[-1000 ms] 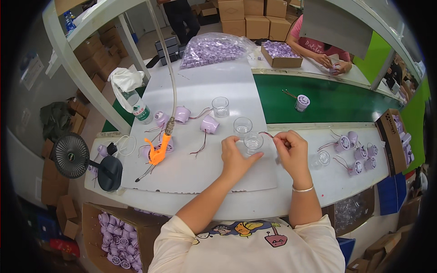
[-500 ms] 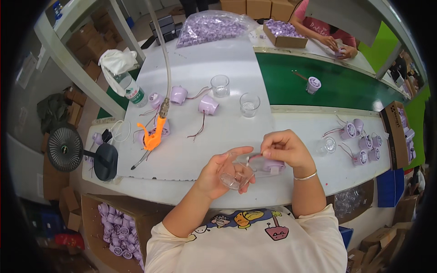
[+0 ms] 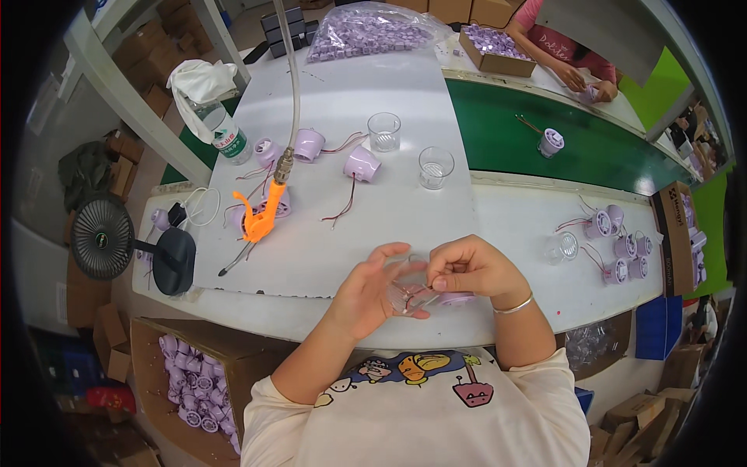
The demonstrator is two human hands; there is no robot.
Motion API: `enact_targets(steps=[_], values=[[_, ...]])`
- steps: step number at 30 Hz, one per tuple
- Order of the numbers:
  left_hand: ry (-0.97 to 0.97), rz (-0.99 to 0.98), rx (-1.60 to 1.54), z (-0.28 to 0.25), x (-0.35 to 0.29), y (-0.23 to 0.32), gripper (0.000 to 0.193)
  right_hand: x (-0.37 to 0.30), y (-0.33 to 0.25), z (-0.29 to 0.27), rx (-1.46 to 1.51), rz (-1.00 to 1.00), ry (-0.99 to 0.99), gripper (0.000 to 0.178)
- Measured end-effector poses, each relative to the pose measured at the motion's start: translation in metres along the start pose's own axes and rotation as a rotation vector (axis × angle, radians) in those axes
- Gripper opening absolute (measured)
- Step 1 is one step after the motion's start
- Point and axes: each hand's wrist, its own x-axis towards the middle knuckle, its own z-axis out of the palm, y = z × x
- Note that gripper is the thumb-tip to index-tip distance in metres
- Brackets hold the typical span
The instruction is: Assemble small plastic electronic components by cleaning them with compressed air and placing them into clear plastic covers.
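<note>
My left hand point(image 3: 373, 292) cups a clear plastic cup point(image 3: 406, 294) just above the near edge of the white table point(image 3: 327, 249). My right hand point(image 3: 471, 268) pinches thin red and dark wires point(image 3: 416, 289) at the cup's mouth, with a small lilac part point(image 3: 455, 298) under its fingers. The two hands touch each other around the cup. Further back stand two clear cups point(image 3: 384, 131) point(image 3: 436, 167) and lilac round parts with wire tails point(image 3: 362, 165).
An orange air tool point(image 3: 261, 218) hangs on a hose at the left, beside a water bottle point(image 3: 222, 134) and a black desk fan point(image 3: 101, 237). Several lilac parts point(image 3: 618, 249) lie at the right. A green conveyor point(image 3: 529, 144) runs behind, with another person's hands point(image 3: 580, 82) beyond it. A box of lilac parts point(image 3: 191, 373) sits below left.
My hands picked up a clear cup from the table's middle and drew it toward my body at the near edge. My right hand has kept the wires and brought them to the cup's mouth.
</note>
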Motion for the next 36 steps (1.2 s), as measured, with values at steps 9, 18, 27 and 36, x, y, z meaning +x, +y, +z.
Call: enact_targets(steps=[9, 18, 27, 36], values=[[-0.101, 0.224, 0.348, 0.001, -0.016, -0.006, 0.049, 0.002, -0.002, 0.001, -0.040, -0.104, 0.032, 0.004], [-0.257, 0.067, 0.138, 0.000, -0.011, 0.003, 0.062, 0.005, 0.001, 0.008, -0.400, -0.347, 0.158, 0.004], [0.025, 0.264, 0.788, 0.011, -0.016, -0.008, 0.068, 0.014, 0.014, 0.020, -0.401, -0.362, 0.245, 0.007], [0.032, 0.768, 1.203, 0.012, -0.005, -0.004, 0.039, 0.012, 0.014, 0.034, -0.428, -0.321, 0.320, 0.009]])
